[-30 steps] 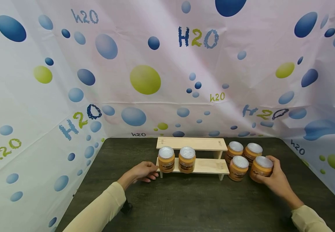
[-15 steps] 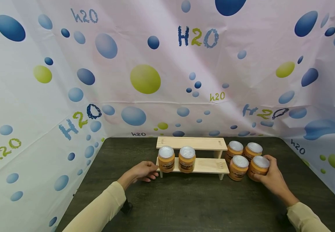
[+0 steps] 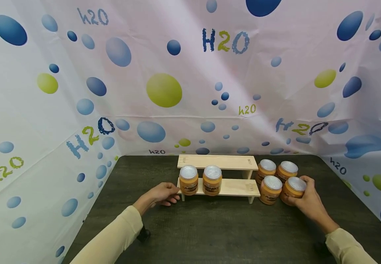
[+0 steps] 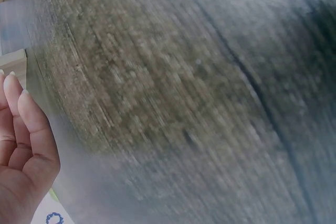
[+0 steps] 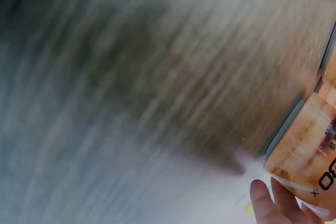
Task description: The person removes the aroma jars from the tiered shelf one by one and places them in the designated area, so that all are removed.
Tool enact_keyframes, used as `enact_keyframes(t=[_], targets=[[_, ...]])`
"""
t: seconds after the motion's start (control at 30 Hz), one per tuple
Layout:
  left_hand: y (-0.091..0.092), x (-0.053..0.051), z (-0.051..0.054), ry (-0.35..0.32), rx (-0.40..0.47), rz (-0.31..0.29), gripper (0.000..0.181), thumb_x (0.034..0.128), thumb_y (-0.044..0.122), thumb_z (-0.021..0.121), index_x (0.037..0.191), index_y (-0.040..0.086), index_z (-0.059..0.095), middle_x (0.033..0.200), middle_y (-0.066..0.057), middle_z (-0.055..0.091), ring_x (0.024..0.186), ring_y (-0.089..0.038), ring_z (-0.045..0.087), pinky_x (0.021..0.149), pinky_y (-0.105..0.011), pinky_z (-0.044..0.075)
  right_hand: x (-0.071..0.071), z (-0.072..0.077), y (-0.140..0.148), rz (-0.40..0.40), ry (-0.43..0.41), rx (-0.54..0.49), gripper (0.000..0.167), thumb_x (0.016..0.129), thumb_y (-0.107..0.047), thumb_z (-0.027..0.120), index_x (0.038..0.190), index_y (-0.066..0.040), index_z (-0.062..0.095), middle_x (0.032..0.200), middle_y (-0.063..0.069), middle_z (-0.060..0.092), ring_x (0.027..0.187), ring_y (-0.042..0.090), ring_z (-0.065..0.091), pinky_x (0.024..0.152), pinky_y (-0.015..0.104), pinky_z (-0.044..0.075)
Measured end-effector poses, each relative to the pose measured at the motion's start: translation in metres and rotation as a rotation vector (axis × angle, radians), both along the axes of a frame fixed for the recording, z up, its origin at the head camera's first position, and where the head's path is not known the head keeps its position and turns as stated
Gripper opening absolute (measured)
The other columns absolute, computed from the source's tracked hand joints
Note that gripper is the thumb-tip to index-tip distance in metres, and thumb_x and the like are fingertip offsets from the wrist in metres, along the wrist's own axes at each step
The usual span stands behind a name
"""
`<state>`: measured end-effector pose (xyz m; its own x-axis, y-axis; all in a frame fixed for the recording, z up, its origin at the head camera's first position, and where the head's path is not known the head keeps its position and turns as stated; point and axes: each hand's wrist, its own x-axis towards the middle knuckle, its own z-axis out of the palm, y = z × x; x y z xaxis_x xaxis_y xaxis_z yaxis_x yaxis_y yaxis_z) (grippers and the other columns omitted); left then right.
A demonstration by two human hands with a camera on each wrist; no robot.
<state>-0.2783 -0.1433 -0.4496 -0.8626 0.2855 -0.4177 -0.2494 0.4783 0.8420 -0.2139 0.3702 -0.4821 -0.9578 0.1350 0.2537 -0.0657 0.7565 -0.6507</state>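
A two-step wooden stand (image 3: 233, 186) bears two orange jars with silver lids, the left one (image 3: 188, 180) and the right one (image 3: 212, 180), side by side on its lower step. My left hand (image 3: 160, 194) pinches the left end of that step; in the left wrist view the left hand (image 4: 26, 145) shows curved fingers near pale wood (image 4: 14, 64). Right of the stand, my right hand (image 3: 312, 203) grips an orange jar (image 3: 292, 190) standing close beside another jar (image 3: 270, 190). In the right wrist view the right hand's (image 5: 278, 205) fingertips lie along the jar (image 5: 304, 150).
Two more jars, one (image 3: 266, 171) and another (image 3: 286, 171), stand behind the front pair at the right. The stand's upper step (image 3: 216, 161) holds nothing. A patterned sheet (image 3: 190, 128) rises behind and beside the dark table (image 3: 203, 227).
My right hand has brought its jar a little to the left, closer to the neighbouring jar. The left hand has stayed at the stand's end.
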Motion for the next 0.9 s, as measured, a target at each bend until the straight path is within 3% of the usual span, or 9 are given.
enact_keyframes(t=[0.17,0.3,0.4,0.53,0.63,0.77,0.9], targets=[[-0.001,0.001,0.003,0.008,0.000,-0.007,0.026,0.1051,0.031,0.053,0.104,0.008,0.067,0.093,-0.004,0.070,0.074,-0.010,0.064,0.066,-0.030,0.055,0.000,0.004,-0.001,0.004,-0.043,-0.019,0.100,0.082,-0.016,0.083,0.146,0.008,0.010,0.128,0.045,0.038,0.112,0.058,0.048,0.085,0.065,0.043],[-0.001,0.003,0.004,0.008,0.003,-0.010,0.026,0.1054,0.030,0.053,0.104,0.008,0.066,0.093,-0.004,0.070,0.074,-0.010,0.065,0.066,-0.030,0.056,0.003,0.009,-0.003,0.018,-0.117,-0.092,0.115,0.086,-0.029,0.081,0.155,0.005,-0.006,0.140,0.046,0.027,0.121,0.058,0.040,0.093,0.068,0.037],[0.000,0.003,0.004,0.006,0.003,-0.009,0.026,0.1056,0.030,0.052,0.105,0.008,0.066,0.094,-0.005,0.070,0.074,-0.010,0.065,0.066,-0.030,0.056,0.006,0.015,-0.003,0.032,-0.113,-0.129,0.117,0.090,-0.032,0.077,0.156,0.003,-0.013,0.144,0.047,0.022,0.124,0.059,0.037,0.094,0.069,0.036],[-0.001,0.003,0.003,0.005,0.005,-0.006,0.026,0.1057,0.031,0.052,0.104,0.008,0.065,0.094,-0.005,0.070,0.075,-0.011,0.064,0.067,-0.030,0.055,0.007,0.031,-0.006,-0.002,-0.064,-0.168,0.110,0.095,-0.036,0.069,0.157,-0.004,-0.016,0.153,0.046,0.014,0.136,0.063,0.026,0.097,0.075,0.031],[-0.001,0.001,0.001,0.004,0.005,-0.005,0.027,0.1055,0.031,0.053,0.105,0.007,0.065,0.093,-0.004,0.070,0.075,-0.011,0.064,0.066,-0.030,0.055,0.009,0.048,-0.013,-0.014,-0.014,-0.223,0.103,0.098,-0.038,0.063,0.159,-0.012,-0.016,0.160,0.039,0.005,0.145,0.061,0.008,0.103,0.079,0.021],[0.000,0.001,-0.001,0.005,0.000,-0.004,0.028,0.1053,0.032,0.053,0.107,0.007,0.066,0.093,-0.004,0.070,0.074,-0.010,0.064,0.066,-0.030,0.055,0.009,0.070,-0.031,0.054,0.077,-0.277,0.096,0.100,-0.033,0.060,0.160,-0.017,-0.013,0.163,0.033,0.003,0.150,0.054,0.000,0.109,0.078,0.012],[0.000,0.001,-0.002,0.004,-0.005,0.002,0.027,0.1052,0.031,0.053,0.107,0.007,0.066,0.094,-0.005,0.070,0.075,-0.010,0.064,0.067,-0.030,0.055,0.006,0.085,-0.058,0.155,0.131,-0.288,0.093,0.100,-0.026,0.062,0.160,-0.017,-0.009,0.163,0.031,0.008,0.150,0.054,0.005,0.110,0.076,0.014]])
